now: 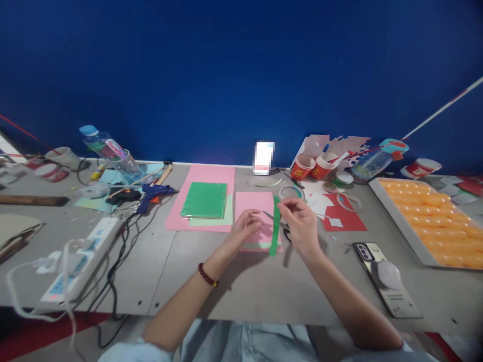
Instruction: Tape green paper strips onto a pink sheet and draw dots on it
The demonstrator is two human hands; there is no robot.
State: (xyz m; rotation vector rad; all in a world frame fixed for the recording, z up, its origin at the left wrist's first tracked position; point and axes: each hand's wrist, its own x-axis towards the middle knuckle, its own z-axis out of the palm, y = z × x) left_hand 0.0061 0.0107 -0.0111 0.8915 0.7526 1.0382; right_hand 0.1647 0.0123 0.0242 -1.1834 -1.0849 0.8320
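Observation:
My right hand pinches the upper end of a narrow green strip of paper, which hangs down in front of the worktop. To its left, my left hand hovers with fingers loosely curled and apart, nothing visible in it. Beneath both hands lies a pink sheet with a pale green edge showing at its near side. The scissors rest there too, partly hidden by the strip and my right hand. Left of them a pack of green paper sits on a larger pink sheet.
A blue glue gun, black cables and a white power strip occupy the left side. At right are red paper, a phone and a tray of orange balloon-like pieces. Paper cups stand at the back.

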